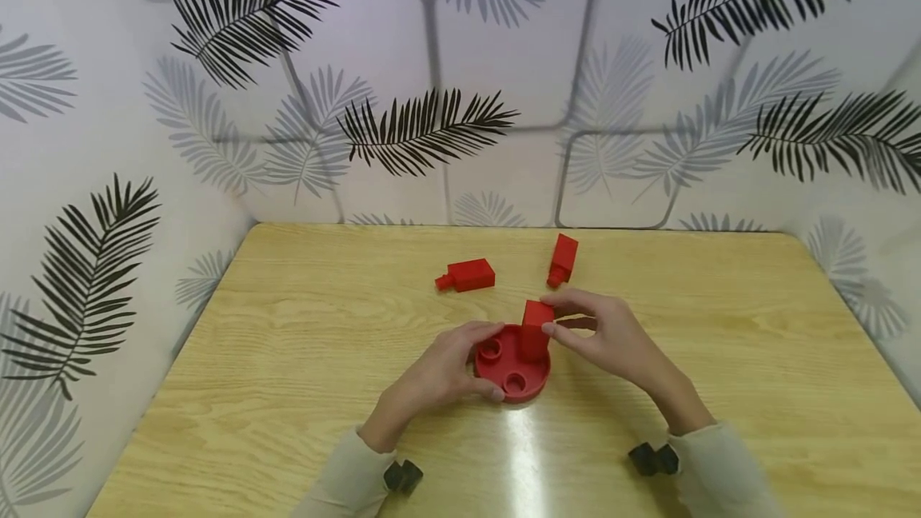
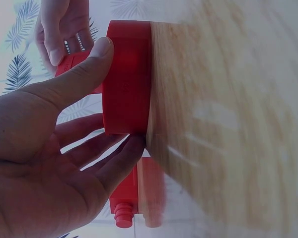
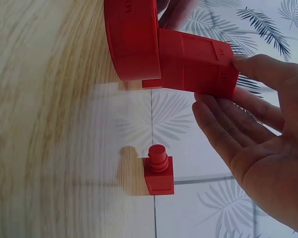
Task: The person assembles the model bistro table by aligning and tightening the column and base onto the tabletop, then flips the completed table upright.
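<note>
A round red base (image 1: pixel 512 361) with a raised rim lies on the table, two ring-shaped sockets showing inside it. My left hand (image 1: pixel 442 366) grips its left side, thumb near the front and fingers round the back. In the left wrist view the thumb presses on the rim of the base (image 2: pixel 126 84). A red rectangular block (image 1: pixel 536 330) stands in the right part of the base, slightly tilted in the right wrist view. My right hand (image 1: pixel 612 334) pinches this block (image 3: pixel 198 62) near its upper end. The block's lower end is hidden inside the base.
Behind the base lie two more red blocks with stepped knobs: one block (image 1: pixel 471 275) at back left, another block (image 1: pixel 564 254) at back right, close beyond my right fingers. The wooden table (image 1: pixel 324 318) meets a leaf-patterned backdrop (image 1: pixel 496 62) at its far edge.
</note>
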`<control>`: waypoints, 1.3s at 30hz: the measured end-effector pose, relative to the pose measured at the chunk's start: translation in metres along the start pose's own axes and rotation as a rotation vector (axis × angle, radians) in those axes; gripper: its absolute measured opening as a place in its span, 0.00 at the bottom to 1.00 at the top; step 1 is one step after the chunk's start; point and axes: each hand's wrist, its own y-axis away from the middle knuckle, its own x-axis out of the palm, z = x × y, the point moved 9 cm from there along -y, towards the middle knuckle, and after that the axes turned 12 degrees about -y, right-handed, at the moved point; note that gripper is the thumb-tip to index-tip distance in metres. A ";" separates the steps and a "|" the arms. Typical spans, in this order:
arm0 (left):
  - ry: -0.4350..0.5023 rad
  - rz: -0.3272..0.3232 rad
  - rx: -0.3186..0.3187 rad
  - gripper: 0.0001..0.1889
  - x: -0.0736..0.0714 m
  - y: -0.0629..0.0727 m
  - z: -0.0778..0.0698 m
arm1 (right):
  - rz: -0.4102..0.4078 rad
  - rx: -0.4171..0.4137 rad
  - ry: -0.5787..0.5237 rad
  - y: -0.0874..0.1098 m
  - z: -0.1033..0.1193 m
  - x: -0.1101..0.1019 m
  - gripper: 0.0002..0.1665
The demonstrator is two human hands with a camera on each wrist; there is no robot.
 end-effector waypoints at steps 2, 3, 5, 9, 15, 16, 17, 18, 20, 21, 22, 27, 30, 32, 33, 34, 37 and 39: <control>0.002 0.001 -0.004 0.45 -0.001 0.000 0.001 | 0.000 0.007 0.006 0.000 0.000 0.000 0.24; 0.005 0.001 -0.006 0.45 -0.001 0.000 0.001 | 0.004 0.007 0.012 0.000 0.000 0.000 0.25; 0.003 0.002 -0.010 0.46 -0.001 0.000 0.003 | 0.015 0.000 0.027 0.000 0.001 0.001 0.27; -0.003 0.002 -0.009 0.46 -0.001 -0.001 0.003 | 0.032 -0.022 0.050 0.001 0.002 0.003 0.28; -0.018 -0.007 0.009 0.46 -0.001 -0.002 0.001 | 0.044 -0.025 0.031 0.003 0.004 0.002 0.28; -0.022 -0.007 0.010 0.46 -0.002 -0.003 0.001 | 0.049 -0.023 0.024 0.003 0.004 0.002 0.28; -0.023 -0.007 0.010 0.46 -0.002 -0.003 0.001 | 0.054 -0.022 0.018 0.003 0.004 0.002 0.28; -0.026 -0.006 0.010 0.46 -0.002 -0.003 0.001 | 0.059 -0.018 0.012 0.003 0.004 0.002 0.28; -0.027 -0.003 0.008 0.46 -0.001 -0.003 0.001 | 0.063 -0.008 0.000 0.003 0.003 0.001 0.29; -0.026 -0.001 0.007 0.46 -0.001 -0.003 0.001 | 0.063 -0.003 -0.002 0.002 0.002 0.001 0.30; -0.027 0.002 0.006 0.46 -0.001 -0.003 0.001 | 0.060 0.002 -0.003 0.002 0.002 0.000 0.30; -0.029 0.008 -0.002 0.46 -0.001 -0.002 0.003 | 0.048 0.012 -0.018 0.000 -0.002 0.002 0.31; -0.034 0.008 -0.010 0.46 -0.002 -0.001 0.004 | 0.045 0.006 -0.014 -0.001 -0.003 0.004 0.29; -0.039 0.008 -0.012 0.46 -0.002 -0.001 0.003 | 0.043 0.000 -0.006 -0.001 -0.002 0.005 0.28; -0.043 0.008 -0.011 0.46 -0.001 -0.001 0.003 | 0.045 -0.007 -0.004 -0.001 -0.002 0.005 0.28; -0.049 0.008 -0.010 0.46 -0.001 -0.001 0.003 | 0.046 -0.012 0.000 -0.001 -0.002 0.006 0.28; -0.062 0.006 -0.006 0.46 -0.001 -0.002 0.001 | 0.044 -0.036 0.013 0.001 -0.001 0.006 0.27; -0.073 0.001 -0.003 0.46 -0.001 -0.002 0.000 | 0.038 -0.050 0.019 0.002 -0.001 0.006 0.27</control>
